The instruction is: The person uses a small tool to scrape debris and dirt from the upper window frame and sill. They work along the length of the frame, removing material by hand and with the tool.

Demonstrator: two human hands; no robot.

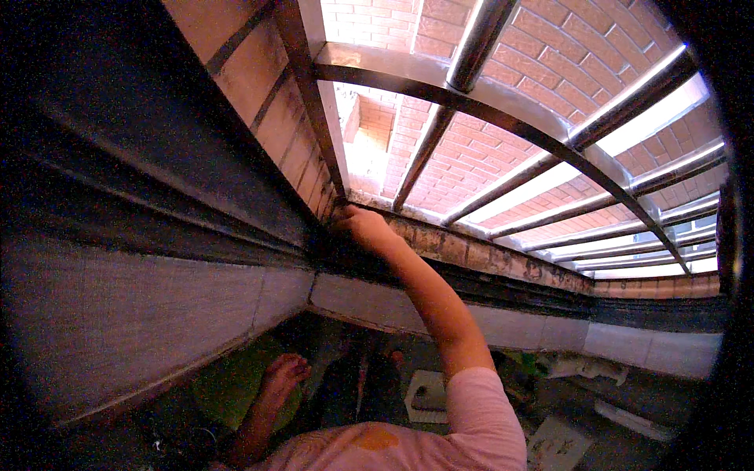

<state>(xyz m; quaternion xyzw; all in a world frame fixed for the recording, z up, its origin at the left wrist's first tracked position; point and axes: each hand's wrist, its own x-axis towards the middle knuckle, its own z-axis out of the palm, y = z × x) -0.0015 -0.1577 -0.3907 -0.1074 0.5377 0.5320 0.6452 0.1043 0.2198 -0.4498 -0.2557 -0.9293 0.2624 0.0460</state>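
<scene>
From up here I see my right hand [363, 226] stretched to the middle of the frame, pressed into the corner where the window sill [487, 255] meets the tiled side wall [259, 110]. Its fingers curl down against the grimy ledge; whether they pinch anything I cannot tell. My left hand [283, 375] hangs low at lower centre-left, fingers loosely apart, holding nothing, just over a green basin [224, 385] (dim, half hidden by the arm). Metal window bars [440, 118] fan across the upper right, with a brick wall [550, 47] beyond them. The bars close off the opening right above the raised hand. A pale tiled band [157, 314] runs below the sill, and white clutter [428, 392] lies on the dark floor at lower right.
</scene>
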